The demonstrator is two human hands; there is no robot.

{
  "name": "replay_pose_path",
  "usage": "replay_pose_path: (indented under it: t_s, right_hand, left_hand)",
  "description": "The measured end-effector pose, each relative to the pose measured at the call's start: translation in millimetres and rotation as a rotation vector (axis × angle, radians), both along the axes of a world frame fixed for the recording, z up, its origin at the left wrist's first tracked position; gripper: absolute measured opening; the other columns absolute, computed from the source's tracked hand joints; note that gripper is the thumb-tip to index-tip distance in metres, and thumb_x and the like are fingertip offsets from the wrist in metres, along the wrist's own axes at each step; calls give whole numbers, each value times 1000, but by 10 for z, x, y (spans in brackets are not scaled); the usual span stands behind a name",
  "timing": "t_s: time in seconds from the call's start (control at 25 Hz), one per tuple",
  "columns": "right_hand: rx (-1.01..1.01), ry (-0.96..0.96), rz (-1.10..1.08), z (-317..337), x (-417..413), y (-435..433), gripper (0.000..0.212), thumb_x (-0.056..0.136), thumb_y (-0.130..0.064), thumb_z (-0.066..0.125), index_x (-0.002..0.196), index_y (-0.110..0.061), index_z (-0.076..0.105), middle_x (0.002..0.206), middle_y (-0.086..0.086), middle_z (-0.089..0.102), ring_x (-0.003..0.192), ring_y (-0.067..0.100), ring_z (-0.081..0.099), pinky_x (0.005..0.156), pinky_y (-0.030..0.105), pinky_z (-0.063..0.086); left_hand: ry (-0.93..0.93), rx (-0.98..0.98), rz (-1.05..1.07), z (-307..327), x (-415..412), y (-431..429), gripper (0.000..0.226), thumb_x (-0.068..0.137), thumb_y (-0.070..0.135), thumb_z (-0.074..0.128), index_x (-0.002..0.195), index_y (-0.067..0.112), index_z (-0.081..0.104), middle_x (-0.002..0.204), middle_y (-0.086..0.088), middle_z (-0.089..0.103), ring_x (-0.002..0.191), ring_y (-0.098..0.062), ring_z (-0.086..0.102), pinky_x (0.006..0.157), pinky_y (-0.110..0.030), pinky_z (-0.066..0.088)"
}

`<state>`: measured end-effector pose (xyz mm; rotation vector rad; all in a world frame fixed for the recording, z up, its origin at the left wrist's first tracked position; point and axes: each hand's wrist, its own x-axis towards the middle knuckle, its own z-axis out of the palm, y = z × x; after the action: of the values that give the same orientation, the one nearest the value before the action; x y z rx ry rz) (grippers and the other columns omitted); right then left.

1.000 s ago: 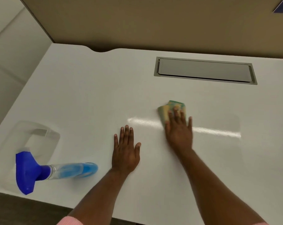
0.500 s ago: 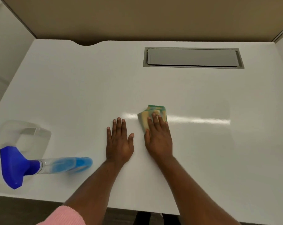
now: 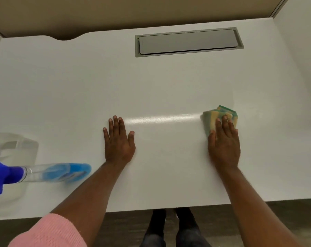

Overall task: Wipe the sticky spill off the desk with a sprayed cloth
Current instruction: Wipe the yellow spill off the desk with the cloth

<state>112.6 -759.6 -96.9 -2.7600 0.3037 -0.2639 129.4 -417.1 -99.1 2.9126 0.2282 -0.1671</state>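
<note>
The white desk [image 3: 79, 90] has a grey hatch [image 3: 188, 42] set flush near its far edge. A spray bottle [image 3: 49, 172] lies on its side at the near left. The left hand [image 3: 119, 142] rests flat mid-desk; the right hand [image 3: 224, 145] presses a folded cloth [image 3: 213, 115] onto the surface, well right of it.

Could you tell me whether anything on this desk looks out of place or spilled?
The spray bottle lies tipped on its side near the desk's front left edge, not upright. No spill shows; only a glossy streak runs between the left hand and the cloth under the right hand.
</note>
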Motion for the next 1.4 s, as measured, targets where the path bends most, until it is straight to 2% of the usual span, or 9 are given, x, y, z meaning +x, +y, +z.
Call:
replay_pose_path:
  t_s: [0.08,0.2,0.32,0.44,0.68,0.8,0.92,1.12,1.4]
  right_hand:
    - [20,-42,-41,-8,-142,168,53,101,-24,43,149,-2,47,159,20,39,149,36,36,119,55,32]
    - [41,-93,127,-32,-389,911,53,98,-15,55,147,2,48,157,24,40,146,40,40,116,56,36]
    - [123,-22,365,-33,-750,1677,55,102,-26,50,154,-10,42,164,11,34,155,26,25,123,49,27]
    - [110,-25,440,-70,-901,1582,53,104,-31,48,154,-16,43,165,5,32,155,21,24,123,49,27]
    - [-23,-39,6,-73,-847,147,52,100,-27,45,148,-7,51,159,15,41,147,32,41,120,54,31]
    - [45,27,-121,-13,-609,-196,56,101,-32,42,152,-10,46,162,13,37,150,31,35,122,53,26]
    - [107,20,-140,52,-425,-77,64,98,-43,47,154,-11,43,164,12,35,152,31,30,123,49,26]
    - [151,51,119,75,-161,716,65,97,-41,58,154,-13,43,164,9,34,153,29,28,123,47,28]
    - [167,22,494,36,35,1231,61,93,-40,59,150,-21,50,163,2,37,152,23,30,124,45,25]
  left_hand:
    - [-7,9,-2,-10,-5,-8,73,103,46,17,161,4,8,171,-15,5,159,-29,-1,128,-50,1]
    - [-19,11,-5,-49,-7,-6,68,107,42,24,161,4,9,171,-16,6,159,-30,1,128,-52,2]
    - [-17,5,-1,-79,-2,29,68,108,41,29,161,4,9,171,-16,7,159,-29,1,128,-52,3]
    - [-28,24,-11,-108,2,38,72,104,45,21,161,3,11,171,-17,9,159,-31,3,128,-52,4]
    - [-35,27,-12,-128,6,30,74,102,47,18,161,2,13,170,-18,11,159,-32,5,128,-53,4]
    - [-33,26,-14,-118,14,30,75,102,48,17,160,2,13,170,-18,11,159,-32,5,128,-53,4]
    - [-29,10,-12,-82,3,24,75,102,49,17,161,3,12,171,-16,10,159,-30,4,128,-52,2]
    - [-13,-47,-4,49,-7,-76,69,107,42,31,161,4,11,171,-15,8,159,-28,1,128,-52,3]
    - [-18,-56,54,89,-768,-69,76,102,56,11,162,13,-7,170,-5,-14,158,-20,-13,129,-44,-3]
